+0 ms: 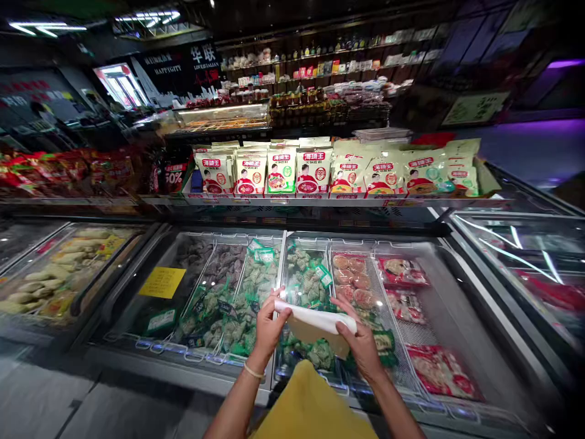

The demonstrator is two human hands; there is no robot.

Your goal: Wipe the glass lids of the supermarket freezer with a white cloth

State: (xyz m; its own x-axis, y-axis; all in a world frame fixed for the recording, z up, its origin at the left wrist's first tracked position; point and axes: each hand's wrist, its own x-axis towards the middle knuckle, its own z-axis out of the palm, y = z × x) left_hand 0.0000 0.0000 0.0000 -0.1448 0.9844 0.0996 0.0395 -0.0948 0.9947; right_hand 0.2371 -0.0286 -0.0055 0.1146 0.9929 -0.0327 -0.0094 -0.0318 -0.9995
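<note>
Both my hands hold a thin, translucent white plastic bag (315,323) stretched between them over a chest freezer. My left hand (269,326) pinches its left end, and my right hand (359,341) grips its right end from above. A thin band circles my left wrist. Directly below the bag, behind the freezer's glass lid (192,268), lie wire baskets of small green-wrapped packets (304,280). My yellow garment shows at the bottom edge.
Red-labelled meat packs (402,271) and round patties (351,277) fill the baskets to the right. A yellow tag (163,281) sticks on the glass at left. A shelf of cream-coloured pouches (315,171) stands behind the freezer. More freezers flank both sides.
</note>
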